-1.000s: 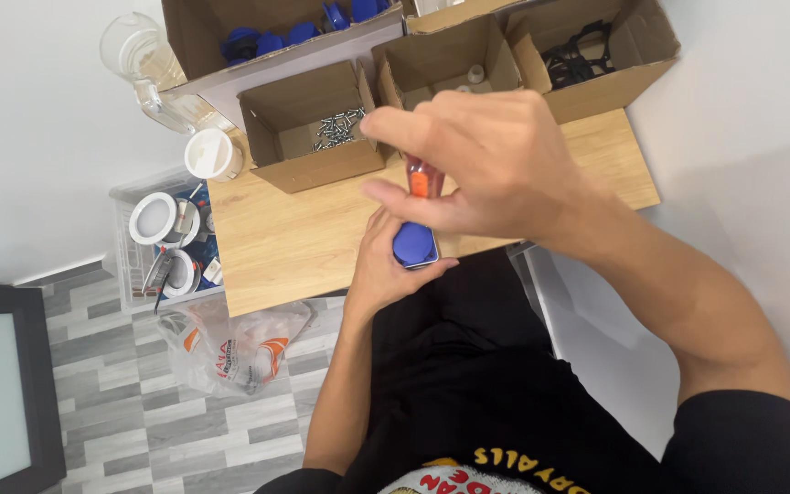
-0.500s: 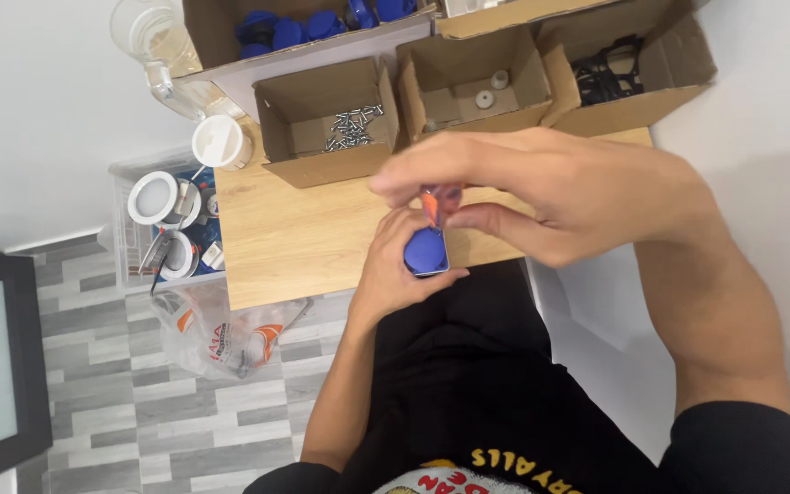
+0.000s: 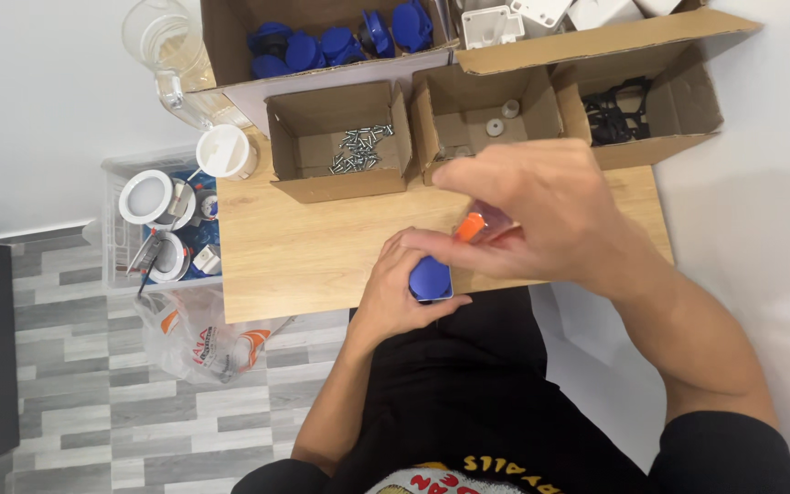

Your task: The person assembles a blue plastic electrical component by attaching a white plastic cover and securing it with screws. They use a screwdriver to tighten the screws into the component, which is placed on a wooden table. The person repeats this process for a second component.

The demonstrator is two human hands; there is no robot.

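bright, even light | soft shadows | right hand [image 3: 541, 215] slightly blurred (motion) | no glare

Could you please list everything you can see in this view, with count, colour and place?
wooden table: one, light wood, centre
cardboard boxes: several, brown, along the table's far edge
screws: many, silver, in the small left box
blue parts: several, in the far left box
black parts: some, in the right box
white parts: a few, at the top edge
clear jug: one, top left
plastic crate: one, clear, left of the table
plastic bag: one, on the floor
blue part: one, in the left hand
orange-handled tool: one, in the right hand
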